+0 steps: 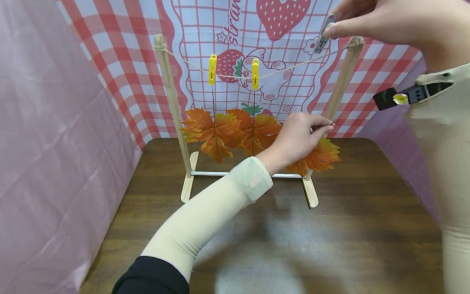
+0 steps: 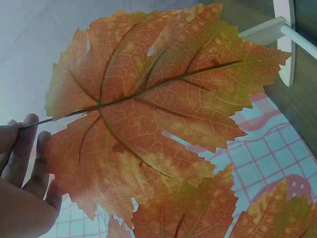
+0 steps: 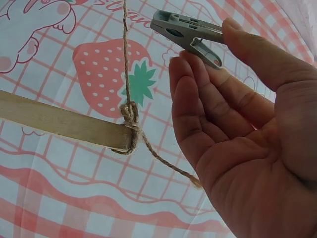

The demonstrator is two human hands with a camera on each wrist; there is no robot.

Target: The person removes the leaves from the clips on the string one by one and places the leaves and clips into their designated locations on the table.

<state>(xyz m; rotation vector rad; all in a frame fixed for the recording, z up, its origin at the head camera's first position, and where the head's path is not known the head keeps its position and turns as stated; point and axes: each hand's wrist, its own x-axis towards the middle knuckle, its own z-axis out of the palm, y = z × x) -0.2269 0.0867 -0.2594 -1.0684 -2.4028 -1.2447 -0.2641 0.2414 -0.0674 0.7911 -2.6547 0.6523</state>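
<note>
My left hand (image 1: 299, 132) pinches the thin stem of an orange maple leaf (image 2: 158, 94) near the right post. In the head view part of that leaf hides behind the hand. My right hand (image 1: 396, 24) holds a grey clothespin (image 3: 188, 32) between thumb and fingers, above the right end of the twine (image 3: 126, 59) and apart from it. Two yellow clothespins (image 1: 212, 69) grip the twine toward its middle. From them hang two more orange leaves (image 1: 211, 132) by their stems, overlapping side by side.
Two wooden posts (image 1: 170, 106) on flat feet carry the twine, tied at their tops. A white rod (image 1: 209, 173) joins them low down. Behind hangs a strawberry-print checked cloth (image 1: 121, 61); pink fabric (image 1: 47, 143) lines the left side. The stand rests on a wooden table (image 1: 349, 241).
</note>
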